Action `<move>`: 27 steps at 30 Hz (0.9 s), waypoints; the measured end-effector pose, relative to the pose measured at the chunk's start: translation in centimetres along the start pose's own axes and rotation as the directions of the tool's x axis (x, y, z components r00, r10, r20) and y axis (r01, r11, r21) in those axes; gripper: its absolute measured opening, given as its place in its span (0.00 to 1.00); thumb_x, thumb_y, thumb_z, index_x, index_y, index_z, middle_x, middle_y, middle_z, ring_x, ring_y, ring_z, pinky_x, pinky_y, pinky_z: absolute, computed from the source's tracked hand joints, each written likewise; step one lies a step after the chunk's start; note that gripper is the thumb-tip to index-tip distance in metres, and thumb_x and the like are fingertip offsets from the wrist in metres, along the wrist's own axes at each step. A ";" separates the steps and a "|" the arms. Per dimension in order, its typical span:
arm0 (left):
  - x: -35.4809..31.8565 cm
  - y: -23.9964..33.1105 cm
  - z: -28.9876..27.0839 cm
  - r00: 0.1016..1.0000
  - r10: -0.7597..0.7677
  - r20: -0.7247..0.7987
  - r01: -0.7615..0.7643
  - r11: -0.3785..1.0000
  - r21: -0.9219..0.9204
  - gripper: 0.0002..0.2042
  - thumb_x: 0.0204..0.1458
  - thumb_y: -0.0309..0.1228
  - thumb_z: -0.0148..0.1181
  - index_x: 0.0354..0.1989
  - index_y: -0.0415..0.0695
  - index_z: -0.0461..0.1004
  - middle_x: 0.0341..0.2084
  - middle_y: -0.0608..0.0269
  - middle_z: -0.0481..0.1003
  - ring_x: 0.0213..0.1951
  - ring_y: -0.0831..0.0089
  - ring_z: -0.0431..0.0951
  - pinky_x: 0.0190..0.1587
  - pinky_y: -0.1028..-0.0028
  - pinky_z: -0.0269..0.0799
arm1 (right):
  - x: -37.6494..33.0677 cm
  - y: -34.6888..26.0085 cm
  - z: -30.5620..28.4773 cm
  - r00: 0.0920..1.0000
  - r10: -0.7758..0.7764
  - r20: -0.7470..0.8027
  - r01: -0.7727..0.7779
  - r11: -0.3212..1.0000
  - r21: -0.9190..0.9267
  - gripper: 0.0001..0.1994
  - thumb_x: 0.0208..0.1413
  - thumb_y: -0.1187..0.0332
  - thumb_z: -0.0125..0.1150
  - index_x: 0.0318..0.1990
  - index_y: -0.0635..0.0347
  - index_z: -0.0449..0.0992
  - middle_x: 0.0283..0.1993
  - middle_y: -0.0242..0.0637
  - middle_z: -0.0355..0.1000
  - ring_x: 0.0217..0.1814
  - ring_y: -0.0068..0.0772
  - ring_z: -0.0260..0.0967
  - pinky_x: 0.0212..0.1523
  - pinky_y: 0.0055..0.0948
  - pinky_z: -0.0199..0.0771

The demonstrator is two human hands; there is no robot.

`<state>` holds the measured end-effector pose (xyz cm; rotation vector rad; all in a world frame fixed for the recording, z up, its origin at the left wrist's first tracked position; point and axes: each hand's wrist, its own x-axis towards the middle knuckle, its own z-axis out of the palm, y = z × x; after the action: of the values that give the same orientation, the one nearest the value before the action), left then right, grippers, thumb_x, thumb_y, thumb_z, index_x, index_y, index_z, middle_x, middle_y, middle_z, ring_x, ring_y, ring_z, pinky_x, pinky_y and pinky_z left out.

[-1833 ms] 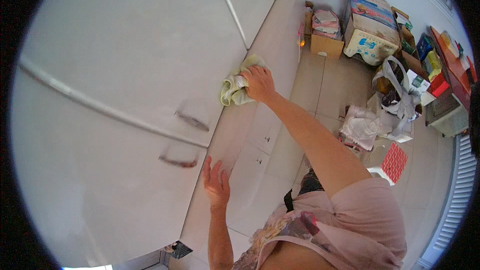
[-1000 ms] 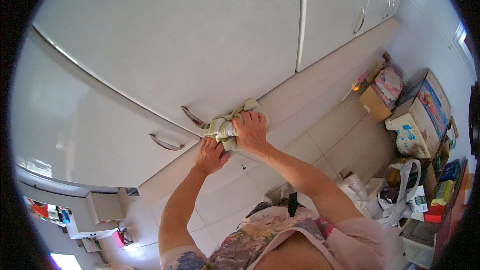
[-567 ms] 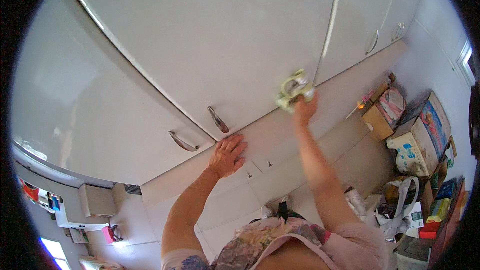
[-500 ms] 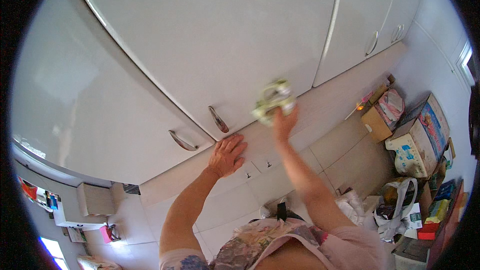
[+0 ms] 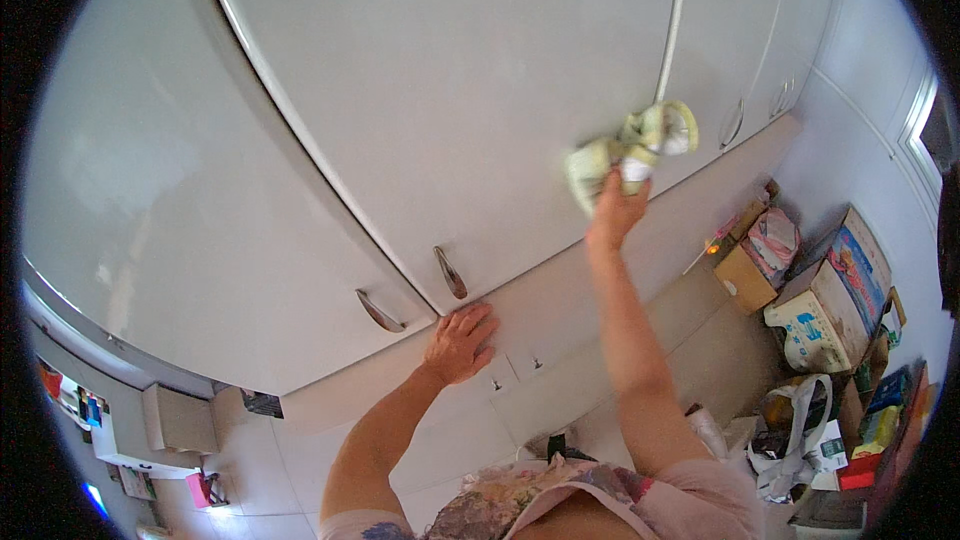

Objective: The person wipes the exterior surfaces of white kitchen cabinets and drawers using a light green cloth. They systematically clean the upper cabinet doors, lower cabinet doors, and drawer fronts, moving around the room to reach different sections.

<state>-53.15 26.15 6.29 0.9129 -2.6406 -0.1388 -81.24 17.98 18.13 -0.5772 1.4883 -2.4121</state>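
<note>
My right hand [image 5: 620, 208] grips a crumpled pale green and white cloth [image 5: 593, 168]. The cloth is against the wide white cabinet door [image 5: 450, 90], toward its lower right part, with one end reaching over the gap beside the neighbouring door. My left hand [image 5: 462, 345] rests with its fingers extended on the pale strip [image 5: 540, 325] under the doors, holding nothing. Just above it are two curved metal handles, one on the wide door [image 5: 450, 273] and one on the left door [image 5: 380, 311].
At the right, cardboard boxes [image 5: 745, 280], a plastic bag [image 5: 795, 430] and other goods are piled along the wall. Two small metal fittings [image 5: 537, 363] are below the strip. A pink stool [image 5: 203, 489] and a low cabinet [image 5: 182, 418] stand at lower left.
My right hand has carried the cloth to the right and upward across the door, its arm stretched further. My left hand stays by the lower edge near the handles.
</note>
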 end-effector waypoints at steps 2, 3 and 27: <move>0.2 0.2 -0.1 1.000 -0.010 0.029 0.010 1.000 0.005 0.25 0.44 0.37 0.60 0.54 0.50 0.67 0.59 0.63 0.61 0.60 0.61 0.59 0.60 0.57 0.55 | -5.6 0.0 1.4 0.906 -0.375 0.198 0.416 0.875 -0.247 0.29 0.46 0.74 0.59 0.59 0.66 0.59 0.61 0.53 0.55 0.60 0.48 0.57 0.59 0.45 0.56; 0.0 0.1 -0.1 0.999 -0.025 0.047 0.024 1.000 0.012 0.25 0.44 0.37 0.60 0.54 0.50 0.67 0.59 0.63 0.61 0.60 0.61 0.59 0.60 0.57 0.55 | -8.7 -0.7 2.1 0.810 -0.496 0.313 0.555 0.820 -0.137 0.33 0.39 0.72 0.64 0.58 0.61 0.61 0.61 0.54 0.55 0.63 0.52 0.52 0.60 0.51 0.51; -0.7 -1.2 2.8 1.000 0.009 -0.021 -0.010 0.999 -0.050 0.23 0.49 0.42 0.59 0.54 0.52 0.68 0.58 0.62 0.62 0.59 0.61 0.61 0.59 0.57 0.57 | -4.6 -18.7 13.7 -0.219 -0.916 0.336 0.946 -0.115 0.304 0.20 0.40 0.54 0.62 0.46 0.34 0.73 0.56 0.37 0.65 0.60 0.44 0.59 0.56 0.53 0.56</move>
<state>-52.88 25.54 3.24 0.8812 -2.6097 -0.1918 -71.00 17.37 39.43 -3.1165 0.7524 -2.4368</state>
